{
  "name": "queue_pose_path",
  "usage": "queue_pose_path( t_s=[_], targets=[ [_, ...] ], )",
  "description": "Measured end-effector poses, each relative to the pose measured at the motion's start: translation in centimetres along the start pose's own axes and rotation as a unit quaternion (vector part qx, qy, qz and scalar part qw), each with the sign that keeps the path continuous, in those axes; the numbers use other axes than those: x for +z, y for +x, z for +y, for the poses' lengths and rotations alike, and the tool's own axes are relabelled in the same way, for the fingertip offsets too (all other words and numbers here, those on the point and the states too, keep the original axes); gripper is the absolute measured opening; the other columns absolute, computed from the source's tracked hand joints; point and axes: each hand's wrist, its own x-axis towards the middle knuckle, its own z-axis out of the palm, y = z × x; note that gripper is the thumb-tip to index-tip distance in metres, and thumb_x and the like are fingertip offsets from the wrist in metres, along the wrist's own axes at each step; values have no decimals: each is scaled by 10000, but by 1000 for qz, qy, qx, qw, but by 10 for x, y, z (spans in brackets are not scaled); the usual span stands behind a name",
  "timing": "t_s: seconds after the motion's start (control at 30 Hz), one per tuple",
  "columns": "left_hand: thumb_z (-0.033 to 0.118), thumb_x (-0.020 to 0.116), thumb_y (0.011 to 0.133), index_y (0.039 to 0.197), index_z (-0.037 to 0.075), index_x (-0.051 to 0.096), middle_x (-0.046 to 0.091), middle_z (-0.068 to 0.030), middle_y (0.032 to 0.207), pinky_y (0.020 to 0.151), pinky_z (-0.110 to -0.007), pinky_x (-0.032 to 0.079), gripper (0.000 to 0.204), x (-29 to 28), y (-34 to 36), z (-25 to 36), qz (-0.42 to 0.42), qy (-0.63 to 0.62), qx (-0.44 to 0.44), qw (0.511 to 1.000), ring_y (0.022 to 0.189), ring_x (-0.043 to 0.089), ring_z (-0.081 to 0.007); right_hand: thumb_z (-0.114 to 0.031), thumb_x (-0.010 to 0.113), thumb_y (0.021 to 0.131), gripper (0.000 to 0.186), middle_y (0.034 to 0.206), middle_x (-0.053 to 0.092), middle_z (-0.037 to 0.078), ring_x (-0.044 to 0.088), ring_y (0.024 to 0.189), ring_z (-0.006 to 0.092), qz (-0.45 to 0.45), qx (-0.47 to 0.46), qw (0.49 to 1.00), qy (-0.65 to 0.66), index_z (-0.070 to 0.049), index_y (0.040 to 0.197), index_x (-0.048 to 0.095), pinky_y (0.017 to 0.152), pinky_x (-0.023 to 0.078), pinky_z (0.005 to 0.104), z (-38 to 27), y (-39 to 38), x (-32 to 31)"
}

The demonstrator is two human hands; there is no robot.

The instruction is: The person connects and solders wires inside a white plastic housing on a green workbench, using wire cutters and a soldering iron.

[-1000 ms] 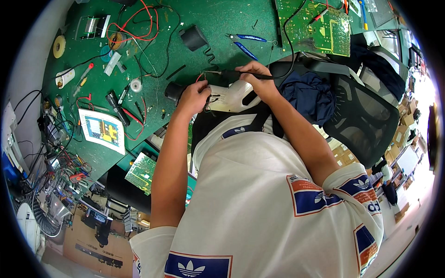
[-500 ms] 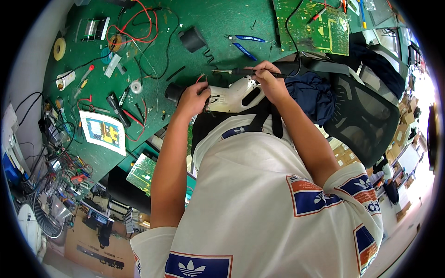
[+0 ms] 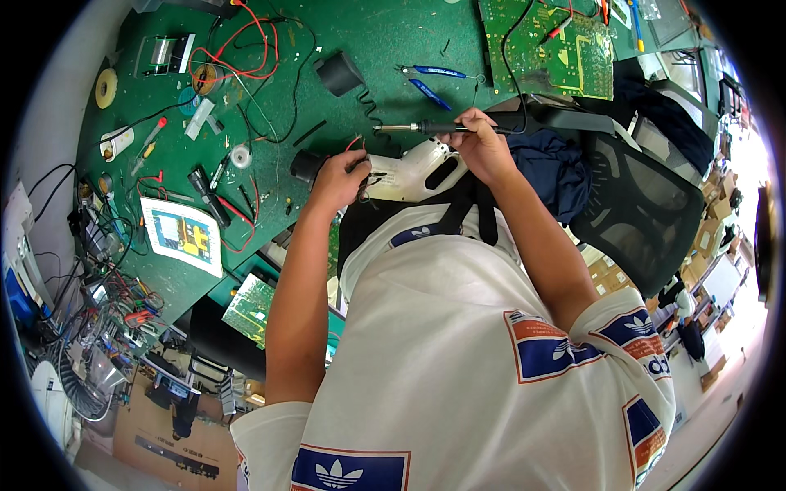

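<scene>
On the near edge of the green table, by my lap, lies a white plastic housing with an oval handle opening and thin wires at its left part. My left hand is closed around its left end, close to a dark round part. A short red wire sticks up by the fingertips. In my right hand is a soldering iron, gripped by its black handle above the housing. Its metal tip points left, apart from the housing. Whether the left fingers also pinch a wire is hidden.
Blue-handled cutters and a black curved cover lie beyond the housing. A large green circuit board is at the far right. Left stand a flashlight, a solder spool and a printed sheet. A mesh chair is right.
My right hand and the soldering iron have shifted slightly, with more of the iron's front showing. My left hand and the housing stay nearly where they were.
</scene>
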Motion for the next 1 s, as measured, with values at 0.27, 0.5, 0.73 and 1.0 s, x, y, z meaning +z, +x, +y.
queue_pose_path(
  t_s=[0.27, 0.5, 0.73, 1.0],
  targets=[
    [259, 643, 897, 1227, -16, 622, 712, -184, 1015, 808, -331, 510, 430, -1, -4, 6, -8, -6, -27, 1000, 875, 695, -233, -112, 565, 902, 82, 759, 611, 109, 643, 739, 271, -17, 1, 1000, 25, -31, 896, 549, 802, 508, 380, -8, -2, 13],
    [271, 647, 897, 1228, -16, 621, 696, -206, 1087, 874, -344, 498, 439, -1, -6, 5, 14, 54, 3, 998, 988, 686, -281, -117, 569, 903, 88, 758, 604, 98, 619, 698, 232, -16, -6, 998, 54, -31, 896, 547, 835, 522, 431, -11, -2, 13],
    [265, 648, 898, 1225, -19, 621, 685, -209, 1121, 898, -353, 490, 434, 1, -6, 0, 12, 40, 8, 999, 1028, 674, -296, -117, 570, 907, 87, 790, 588, 74, 602, 684, 206, 4, -11, 998, 63, -34, 897, 545, 843, 525, 442, -12, 0, 9],
    [249, 624, 903, 1197, -23, 633, 703, -185, 1059, 849, -338, 497, 401, 1, -7, 7, 21, 20, -8, 1000, 948, 684, -256, -114, 558, 913, 88, 764, 589, 82, 605, 685, 215, 7, -12, 998, 59, -29, 899, 545, 843, 528, 421, -9, 0, 6]
  ],
)
